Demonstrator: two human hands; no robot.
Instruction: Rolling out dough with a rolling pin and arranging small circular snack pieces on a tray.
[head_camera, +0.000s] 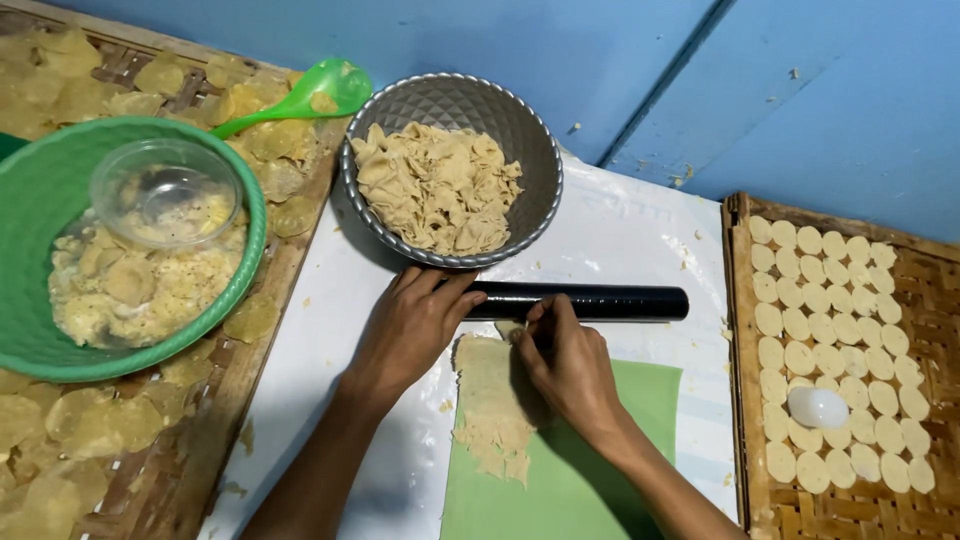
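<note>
Roller (590, 301): lying left to right, just beyond both your hands.
Left hand (412, 325): fingers spread flat, resting on its left end.
Right hand (566, 360): pinching the dough strip (490, 400) nearer you.

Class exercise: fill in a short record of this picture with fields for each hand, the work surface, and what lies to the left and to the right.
left hand: resting on the black roller
right hand: fingertips pinching the top edge of the thin dough sheet
surface: green mat on white plastic sheet
behind roller: grey metal bowl of dough scraps
left: green bowl holding a small clear bowl; green spoon
right: woven tray with pale dough rounds
</note>
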